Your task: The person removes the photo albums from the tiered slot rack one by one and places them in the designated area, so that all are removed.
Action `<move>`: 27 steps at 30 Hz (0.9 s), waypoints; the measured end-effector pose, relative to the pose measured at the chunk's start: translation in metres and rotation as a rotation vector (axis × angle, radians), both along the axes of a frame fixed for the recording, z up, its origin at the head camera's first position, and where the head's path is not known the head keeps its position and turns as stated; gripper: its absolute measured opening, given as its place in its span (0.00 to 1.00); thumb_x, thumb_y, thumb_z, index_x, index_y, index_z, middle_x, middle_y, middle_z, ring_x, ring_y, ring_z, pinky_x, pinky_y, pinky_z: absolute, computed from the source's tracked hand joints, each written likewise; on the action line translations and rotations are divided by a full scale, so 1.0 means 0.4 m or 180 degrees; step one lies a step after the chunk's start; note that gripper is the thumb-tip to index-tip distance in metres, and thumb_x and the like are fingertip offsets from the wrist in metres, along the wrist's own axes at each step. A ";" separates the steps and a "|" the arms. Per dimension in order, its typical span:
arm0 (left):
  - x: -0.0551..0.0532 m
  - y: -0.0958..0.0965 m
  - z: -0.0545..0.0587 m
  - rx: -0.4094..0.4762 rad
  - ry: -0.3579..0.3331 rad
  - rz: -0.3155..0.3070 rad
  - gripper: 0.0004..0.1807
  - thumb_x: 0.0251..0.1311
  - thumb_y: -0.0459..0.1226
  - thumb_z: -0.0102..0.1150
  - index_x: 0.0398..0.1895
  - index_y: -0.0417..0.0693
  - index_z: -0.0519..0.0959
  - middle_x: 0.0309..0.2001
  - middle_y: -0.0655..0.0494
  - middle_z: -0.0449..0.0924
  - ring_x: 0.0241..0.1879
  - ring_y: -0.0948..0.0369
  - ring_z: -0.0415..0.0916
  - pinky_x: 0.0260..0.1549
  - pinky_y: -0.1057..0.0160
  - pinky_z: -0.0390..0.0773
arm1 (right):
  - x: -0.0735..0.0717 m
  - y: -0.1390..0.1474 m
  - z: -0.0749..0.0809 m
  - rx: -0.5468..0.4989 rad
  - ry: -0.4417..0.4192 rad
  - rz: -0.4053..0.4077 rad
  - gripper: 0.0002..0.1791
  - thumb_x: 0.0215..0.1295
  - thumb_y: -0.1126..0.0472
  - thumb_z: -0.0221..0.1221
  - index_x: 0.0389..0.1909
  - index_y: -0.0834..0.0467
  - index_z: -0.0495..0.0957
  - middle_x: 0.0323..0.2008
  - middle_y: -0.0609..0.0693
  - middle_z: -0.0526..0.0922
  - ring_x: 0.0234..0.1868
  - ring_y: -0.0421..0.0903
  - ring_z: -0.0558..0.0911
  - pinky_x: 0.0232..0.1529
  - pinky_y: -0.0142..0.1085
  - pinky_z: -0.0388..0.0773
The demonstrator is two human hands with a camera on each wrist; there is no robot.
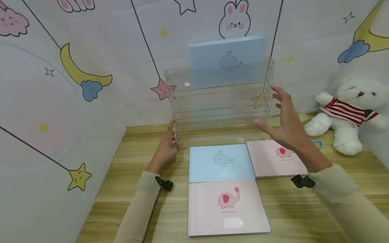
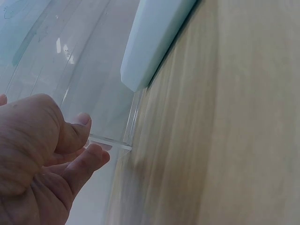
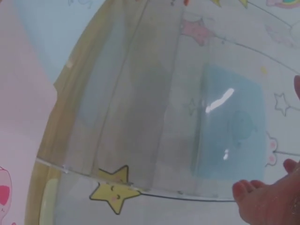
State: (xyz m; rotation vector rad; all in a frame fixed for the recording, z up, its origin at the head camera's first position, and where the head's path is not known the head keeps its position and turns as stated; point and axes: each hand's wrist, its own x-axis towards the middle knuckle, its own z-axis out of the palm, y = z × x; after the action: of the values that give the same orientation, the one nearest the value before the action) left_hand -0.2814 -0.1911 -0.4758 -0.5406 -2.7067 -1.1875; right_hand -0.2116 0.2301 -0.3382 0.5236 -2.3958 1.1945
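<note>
A clear, tiered acrylic rack (image 1: 212, 118) stands against the wall, with a blue whale-print book (image 1: 204, 55) upright in its top tier. Low on the rack's left side, my left hand (image 1: 166, 148) grips the edge. In the left wrist view, the thumb and fingers of that left hand (image 2: 37, 150) lie on either side of the clear panel's edge. My right hand (image 1: 288, 125) is beside the rack's right end, fingers spread and thumb apart, holding nothing. The right wrist view has this right hand (image 3: 272, 199) close to the rack's side edge.
Before the rack lie a blue whale book (image 1: 200, 165) and a pink elephant book (image 1: 206, 206). Another pink book (image 1: 264, 162) lies to their right, partly behind my right hand. A white teddy bear (image 1: 347, 126) sits at the far right, near a small blue ring (image 1: 317, 144).
</note>
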 end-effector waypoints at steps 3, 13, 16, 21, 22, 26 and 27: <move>0.001 -0.002 -0.002 -0.0004 -0.0012 0.0014 0.59 0.65 0.21 0.65 0.87 0.68 0.43 0.67 0.24 0.73 0.65 0.33 0.81 0.59 0.34 0.85 | -0.019 0.002 0.020 -0.0028 0.0008 0.0016 0.57 0.66 0.51 0.71 0.87 0.47 0.46 0.87 0.54 0.51 0.86 0.62 0.56 0.81 0.69 0.58; -0.001 -0.009 -0.007 -0.0031 0.0038 0.0048 0.63 0.65 0.20 0.65 0.85 0.80 0.40 0.59 0.30 0.78 0.64 0.33 0.82 0.58 0.35 0.85 | -0.101 0.004 0.098 -0.0201 -0.0030 -0.0042 0.56 0.67 0.49 0.69 0.87 0.46 0.45 0.87 0.55 0.52 0.87 0.58 0.57 0.87 0.59 0.53; -0.002 -0.007 -0.008 -0.0028 0.0046 0.0020 0.62 0.65 0.20 0.65 0.86 0.78 0.40 0.62 0.27 0.77 0.64 0.32 0.82 0.59 0.35 0.85 | -0.116 0.011 0.112 -0.0318 -0.0109 -0.0069 0.54 0.69 0.50 0.68 0.87 0.46 0.44 0.87 0.57 0.52 0.87 0.58 0.57 0.88 0.57 0.51; -0.001 -0.003 -0.006 -0.0026 -0.0003 -0.0003 0.62 0.66 0.20 0.64 0.86 0.78 0.40 0.65 0.26 0.75 0.66 0.33 0.81 0.60 0.35 0.84 | -0.132 0.020 0.131 -0.0476 -0.0183 -0.0088 0.52 0.71 0.51 0.65 0.87 0.45 0.44 0.88 0.55 0.52 0.88 0.56 0.55 0.90 0.52 0.49; -0.001 -0.003 -0.006 -0.0030 -0.0012 0.0008 0.62 0.66 0.21 0.65 0.86 0.78 0.40 0.65 0.26 0.76 0.66 0.33 0.81 0.60 0.35 0.84 | -0.136 0.022 0.136 -0.0501 -0.0187 -0.0089 0.51 0.71 0.51 0.65 0.87 0.44 0.45 0.88 0.55 0.52 0.88 0.55 0.55 0.90 0.51 0.49; -0.002 -0.002 -0.006 -0.0052 -0.0031 0.0042 0.62 0.66 0.21 0.65 0.85 0.80 0.40 0.67 0.26 0.75 0.66 0.34 0.81 0.61 0.35 0.84 | -0.155 0.027 0.160 -0.0493 -0.0176 -0.0136 0.50 0.72 0.51 0.64 0.87 0.44 0.45 0.88 0.54 0.52 0.88 0.54 0.55 0.90 0.48 0.48; -0.002 -0.002 -0.006 -0.0054 -0.0042 0.0049 0.62 0.66 0.21 0.65 0.85 0.81 0.40 0.68 0.26 0.74 0.66 0.34 0.81 0.61 0.35 0.84 | -0.161 0.029 0.167 -0.0477 -0.0170 -0.0157 0.49 0.73 0.50 0.64 0.87 0.44 0.46 0.88 0.54 0.53 0.88 0.53 0.55 0.90 0.48 0.48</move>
State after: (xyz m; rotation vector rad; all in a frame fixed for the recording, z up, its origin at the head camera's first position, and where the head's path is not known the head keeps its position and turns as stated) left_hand -0.2822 -0.1918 -0.4783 -0.5150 -2.7293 -1.1694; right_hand -0.2758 0.2416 -0.2714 0.3878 -2.3250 1.3688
